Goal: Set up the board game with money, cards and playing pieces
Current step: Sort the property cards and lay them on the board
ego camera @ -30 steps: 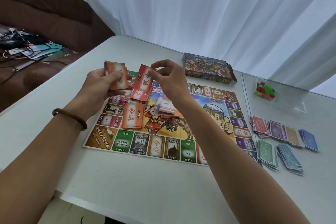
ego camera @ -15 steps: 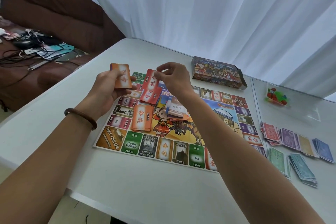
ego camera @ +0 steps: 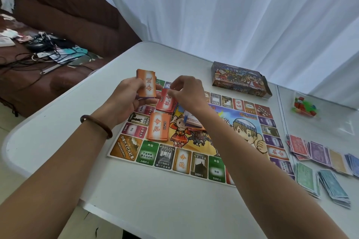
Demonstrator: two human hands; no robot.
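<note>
Surface: smooth white desk (ego camera: 155, 209) with rounded corners and one seam running near-to-far towards its right edge. A glossy printed paper game board (ego camera: 182, 161) lies flat at the desk centre. Its near-right corner is hidden behind the right forearm.

Left hand (ego camera: 128, 99): thumb and fingers clamped on a thin stack of orange-backed cards (ego camera: 148, 83), held off the board above its far-left corner, backs to the camera. A smooth brown ring bracelet (ego camera: 97, 125) sits on that wrist.

Right hand (ego camera: 189, 93): fingers curled together, tips at the far edge of a red-backed card stack (ego camera: 167, 103) lying on the board. Cannot tell whether the tips pinch the top card or only touch it.

Card stacks counted: 4, one in the left hand and three on the board.
- the red-backed one
- a flat orange-backed stack (ego camera: 158, 129) just nearer than the red-backed one
- a mixed stack (ego camera: 191, 122), mostly hidden under the right wrist, faces unreadable

Paper money piles counted: 6, loosely fanned along the desk's right edge.
- Far row: red pile (ego camera: 298, 146), purple pile (ego camera: 319, 153), yellow pile (ego camera: 338, 161) and blue pile (ego camera: 352, 163), the last cut off by the frame.
- Near row: green pile (ego camera: 306, 177) and teal pile (ego camera: 334, 188).

A printed cardboard game box (ego camera: 240, 79) sits at the far edge, end flap open. A clear bag of red and green plastic pieces (ego camera: 305, 105) lies near the far-right corner; the pieces are too blurred to count.
</note>
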